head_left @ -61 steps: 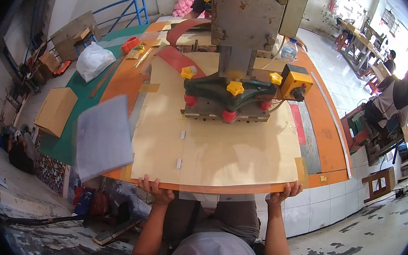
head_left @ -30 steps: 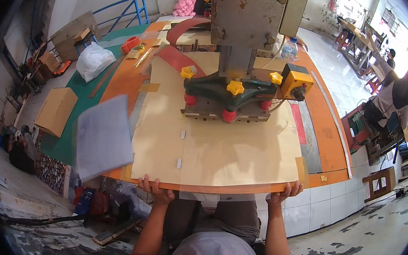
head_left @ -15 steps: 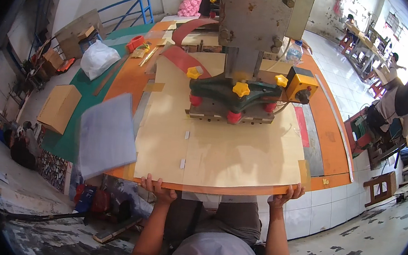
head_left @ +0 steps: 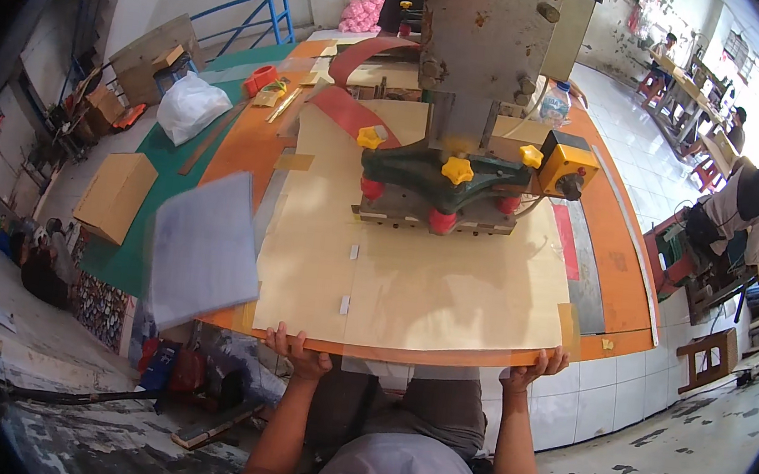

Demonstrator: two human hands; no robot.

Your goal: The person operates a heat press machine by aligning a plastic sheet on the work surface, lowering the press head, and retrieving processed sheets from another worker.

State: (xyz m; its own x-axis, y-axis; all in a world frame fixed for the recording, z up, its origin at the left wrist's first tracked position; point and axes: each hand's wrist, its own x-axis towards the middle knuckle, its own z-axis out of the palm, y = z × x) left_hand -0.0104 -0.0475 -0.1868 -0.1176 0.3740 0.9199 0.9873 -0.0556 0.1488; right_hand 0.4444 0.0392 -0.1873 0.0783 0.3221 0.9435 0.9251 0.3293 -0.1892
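My left hand [head_left: 299,354] is closed on the front edge of the orange tabletop [head_left: 441,356], its fingertips curled up over the rim. Farther right, my right hand [head_left: 535,371] grips the same edge in the same way. Between them a large cream sheet [head_left: 447,298] lies flat, with two small white pieces [head_left: 345,304] on it left of its middle. A clear plastic sheet [head_left: 412,370] hangs over the front edge between my hands. Above the cream sheet stands a press head with a dark green clamp [head_left: 414,164], yellow star knobs [head_left: 457,170] and red feet.
A stack of clear plastic sheets [head_left: 205,248] lies left of the cream sheet. A cardboard box [head_left: 116,197] and a white plastic bag [head_left: 193,109] rest on the green surface. A yellow control box [head_left: 569,166] sits right of the clamp. Other people [head_left: 744,204] are at the far right.
The whole view has shifted slightly to the right. My hands keep their hold on the table edge, and the sheets and press look unmoved.
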